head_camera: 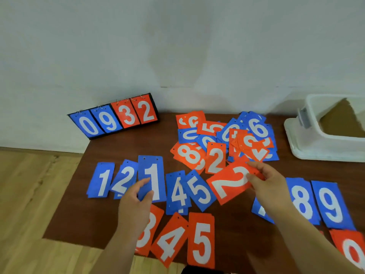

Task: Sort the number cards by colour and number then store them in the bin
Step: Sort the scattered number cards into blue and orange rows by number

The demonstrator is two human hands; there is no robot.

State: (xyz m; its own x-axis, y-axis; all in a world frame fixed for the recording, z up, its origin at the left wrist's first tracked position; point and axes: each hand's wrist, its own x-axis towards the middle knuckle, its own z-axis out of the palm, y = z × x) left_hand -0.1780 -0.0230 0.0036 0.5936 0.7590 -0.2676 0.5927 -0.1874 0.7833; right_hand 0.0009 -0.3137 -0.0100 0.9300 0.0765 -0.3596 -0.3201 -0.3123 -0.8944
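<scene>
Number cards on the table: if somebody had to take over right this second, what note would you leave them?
Left hand pinches a blue 1 card. Right hand pinches a red 2 card by its top edge.
Done: a blue row is laid out showing 1, 2, 4, 5, then 8, 9. A red row nearer the person shows 3, 4, 5.
Left: place both held cards, sort the mixed pile behind the rows, then store everything in the white bin at far right, where no cards show yet.
</scene>
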